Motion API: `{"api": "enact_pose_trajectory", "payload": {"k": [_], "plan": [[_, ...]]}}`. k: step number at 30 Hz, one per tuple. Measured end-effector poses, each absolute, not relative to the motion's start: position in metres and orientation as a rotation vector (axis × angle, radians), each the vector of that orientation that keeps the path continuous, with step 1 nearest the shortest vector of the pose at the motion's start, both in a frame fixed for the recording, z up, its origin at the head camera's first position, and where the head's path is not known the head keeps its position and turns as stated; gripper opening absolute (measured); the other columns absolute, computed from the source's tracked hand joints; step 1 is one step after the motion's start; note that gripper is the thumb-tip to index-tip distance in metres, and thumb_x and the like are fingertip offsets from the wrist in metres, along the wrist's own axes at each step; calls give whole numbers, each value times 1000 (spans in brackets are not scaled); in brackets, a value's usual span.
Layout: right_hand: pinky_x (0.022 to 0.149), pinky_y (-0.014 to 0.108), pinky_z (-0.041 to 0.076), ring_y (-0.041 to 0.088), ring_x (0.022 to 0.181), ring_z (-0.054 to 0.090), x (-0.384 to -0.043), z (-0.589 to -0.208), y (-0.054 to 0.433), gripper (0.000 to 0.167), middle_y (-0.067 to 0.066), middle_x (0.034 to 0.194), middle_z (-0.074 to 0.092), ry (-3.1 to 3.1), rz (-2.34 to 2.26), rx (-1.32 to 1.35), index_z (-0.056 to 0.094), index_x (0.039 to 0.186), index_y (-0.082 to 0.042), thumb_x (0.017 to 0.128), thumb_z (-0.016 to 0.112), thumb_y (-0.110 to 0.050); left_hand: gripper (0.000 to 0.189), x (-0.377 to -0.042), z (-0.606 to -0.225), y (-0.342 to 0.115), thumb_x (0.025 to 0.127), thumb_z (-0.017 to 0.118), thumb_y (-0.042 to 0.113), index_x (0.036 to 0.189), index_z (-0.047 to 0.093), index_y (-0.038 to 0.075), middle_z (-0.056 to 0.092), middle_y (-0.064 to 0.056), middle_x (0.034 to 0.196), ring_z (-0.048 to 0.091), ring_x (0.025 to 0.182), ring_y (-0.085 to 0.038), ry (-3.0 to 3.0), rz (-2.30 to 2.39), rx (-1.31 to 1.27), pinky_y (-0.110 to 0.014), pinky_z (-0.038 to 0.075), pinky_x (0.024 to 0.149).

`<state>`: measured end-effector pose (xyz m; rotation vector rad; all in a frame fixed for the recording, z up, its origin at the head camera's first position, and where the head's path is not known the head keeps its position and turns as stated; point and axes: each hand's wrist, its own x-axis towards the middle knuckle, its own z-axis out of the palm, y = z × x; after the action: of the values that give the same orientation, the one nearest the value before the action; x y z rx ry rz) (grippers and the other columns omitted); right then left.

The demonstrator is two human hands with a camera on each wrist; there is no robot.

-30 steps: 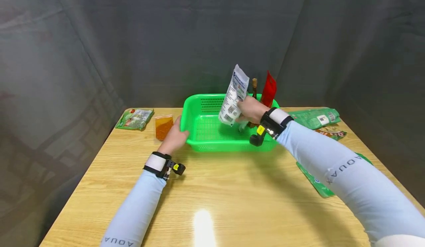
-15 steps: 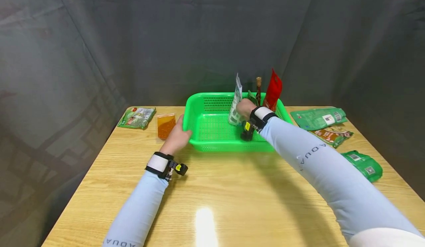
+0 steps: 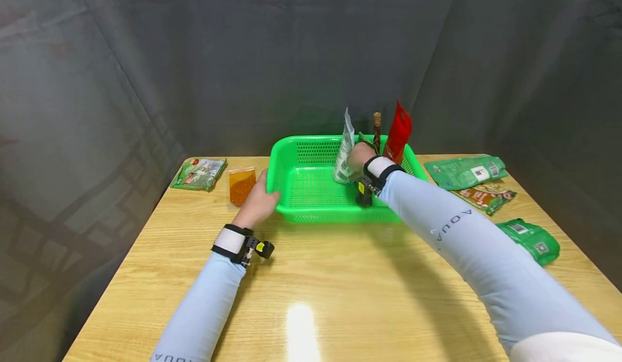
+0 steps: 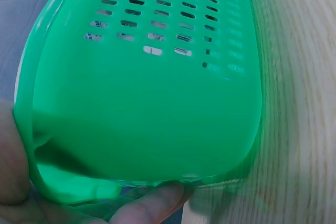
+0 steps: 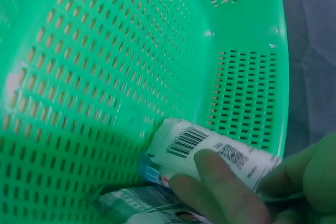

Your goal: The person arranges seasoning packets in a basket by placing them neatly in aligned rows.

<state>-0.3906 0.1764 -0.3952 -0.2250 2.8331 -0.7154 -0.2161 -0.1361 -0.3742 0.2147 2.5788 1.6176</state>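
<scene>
We catalogued one white barcoded pouch (image 3: 344, 155), standing inside a green perforated basket (image 3: 330, 215), pinched by the fingers of the right hand (image 3: 360, 155); basket's left end, gripped by the left hand's (image 3: 257, 204) fingers; rightward, one red pouch (image 3: 398, 132).

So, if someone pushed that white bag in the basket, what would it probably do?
Left unheld, the white bag would probably tip, being tall and narrow. It's likely bendy, since its top flattens to a thin edge. The basket looks glossy, so the bag might slide too.
</scene>
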Motion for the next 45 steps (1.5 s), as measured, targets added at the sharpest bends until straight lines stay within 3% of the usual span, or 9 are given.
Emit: {"api": "enact_pose_trajectory", "payload": {"k": [1, 4, 9, 12, 18, 26, 34, 38, 45], "plan": [[76, 33, 56, 24, 93, 66, -390, -394, 176, 51, 14, 106, 67, 2867, -643, -229, 65, 114, 2, 77, 87, -25, 73, -216, -374, -136, 98, 46, 4, 159, 7, 7, 32, -23, 154, 38, 134, -32, 2583, 1613, 216, -50, 31, 110], [80, 39, 57, 35, 103, 64, -332, -338, 148, 46, 23, 117, 63, 2819, -680, 50, 60, 120, 13, 81, 79, -1, 73, -217, -373, -136, 97, 46, 4, 159, 7, 7, 35, -23, 152, 40, 132, -32, 2589, 1618, 224, -50, 32, 110], [75, 34, 58, 35, 101, 65, -288, -302, 131, 34, 26, 120, 62, 2773, -842, 139, 57, 121, 15, 94, 62, -5, 71, -219, -372, -136, 97, 46, 2, 159, 10, 8, 39, -23, 149, 42, 130, -32, 2588, 1636, 235, -50, 33, 109], [70, 33, 58, 33, 93, 69, -289, -305, 132, 31, 25, 119, 63, 2724, -945, 195, 58, 121, 12, 100, 53, -11, 72, -218, -372, -135, 98, 46, 3, 159, 8, 8, 37, -23, 151, 41, 132, -33, 2591, 1627, 222, -50, 31, 111], [61, 32, 58, 27, 76, 71, -294, -309, 135, 29, 25, 111, 64, 2728, -858, 148, 61, 116, 11, 98, 57, -10, 71, -216, -374, -133, 98, 45, 3, 159, 8, 7, 34, -23, 153, 38, 134, -33, 2588, 1622, 219, -50, 30, 112], [76, 40, 55, 32, 87, 64, -301, -311, 137, 18, 21, 104, 66, 2929, -365, -57, 68, 97, 7, 89, 63, -8, 70, -213, -374, -127, 97, 45, 0, 159, 11, 8, 37, -23, 151, 41, 132, -33, 2578, 1653, 211, -51, 32, 110], [81, 45, 53, 37, 100, 64, -300, -314, 135, 26, 24, 116, 65, 3029, -218, 58, 65, 109, 9, 90, 60, -8, 74, -214, -372, -120, 97, 45, 2, 159, 6, 8, 29, -22, 156, 35, 137, -34, 2567, 1629, 197, -52, 28, 112], [79, 46, 54, 37, 97, 64, -298, -315, 139, 28, 24, 114, 66, 3026, -242, 62, 65, 110, 10, 90, 62, -11, 73, -214, -373, -116, 97, 46, 2, 159, 8, 8, 33, -22, 154, 37, 136, -33, 2555, 1643, 210, -50, 29, 112], [74, 38, 54, 31, 82, 68, -284, -300, 148, 31, 20, 100, 70, 2974, -486, 62, 71, 96, 5, 96, 57, -23, 74, -220, -375, -115, 97, 47, 2, 159, 7, 8, 31, -22, 155, 35, 138, -34, 2549, 1646, 220, -51, 28, 112]]}}
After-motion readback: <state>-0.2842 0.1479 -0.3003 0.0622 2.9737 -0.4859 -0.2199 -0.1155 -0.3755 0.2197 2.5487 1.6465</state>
